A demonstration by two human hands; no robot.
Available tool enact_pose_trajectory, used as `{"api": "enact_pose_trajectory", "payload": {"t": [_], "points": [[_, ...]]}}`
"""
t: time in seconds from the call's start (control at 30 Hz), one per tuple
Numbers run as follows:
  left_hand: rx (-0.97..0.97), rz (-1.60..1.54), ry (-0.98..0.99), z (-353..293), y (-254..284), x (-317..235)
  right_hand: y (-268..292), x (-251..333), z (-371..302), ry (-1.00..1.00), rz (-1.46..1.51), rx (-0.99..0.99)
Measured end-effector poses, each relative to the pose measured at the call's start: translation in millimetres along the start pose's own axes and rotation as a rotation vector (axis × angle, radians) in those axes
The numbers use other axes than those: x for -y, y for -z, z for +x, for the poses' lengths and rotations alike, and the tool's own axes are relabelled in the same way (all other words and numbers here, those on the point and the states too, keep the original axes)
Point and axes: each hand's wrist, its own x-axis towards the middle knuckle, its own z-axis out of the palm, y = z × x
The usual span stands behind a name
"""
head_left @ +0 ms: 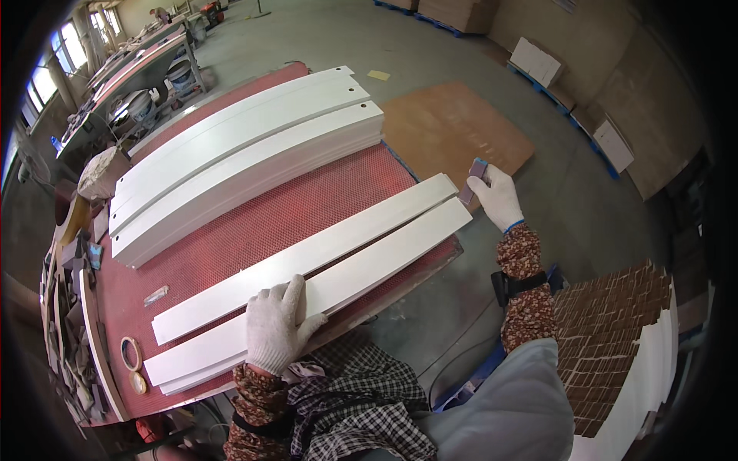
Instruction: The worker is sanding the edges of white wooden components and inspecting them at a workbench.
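Note:
My left hand (278, 324), in a white knit glove, lies on the nearer white board (384, 257) with its fingers stretched and the thumb apart. That board seems to lie on another one. Alongside it, with a narrow gap between, is a second white board (307, 257). My right hand (496, 196), also gloved, is closed round a small purplish-brown sanding block (475, 180) beside the boards' right ends. Whether the block touches an end, I cannot tell. Both boards rest on a table with a red textured cover (300, 207).
Stacked white boards with dark holes (254, 165) take up the table's far side. Tape rolls (131, 353) and a small clear-and-white item (156, 295) lie at the left. Wood offcuts (73, 346) edge the table. A stack of brown-edged white panels (607, 346) stands at my right.

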Motion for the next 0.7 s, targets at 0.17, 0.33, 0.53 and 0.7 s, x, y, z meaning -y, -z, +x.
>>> {"api": "enact_pose_trajectory", "payload": {"t": [0.17, 0.33, 0.53, 0.7], "points": [[0.005, 0.003, -0.005, 3, 0, -3, 2, 0, -1, 0.005, 0.081, 0.004], [-0.017, 0.003, -0.011, 2, -1, 0, 4, 2, -6, 0.015, 0.078, -0.007], [0.039, 0.009, 0.015, 1, 2, 0, 14, -14, -23, -0.05, 0.1, -0.009], [0.023, 0.011, 0.009, -1, -2, 5, 4, -10, -38, -0.049, 0.217, -0.077]]}}
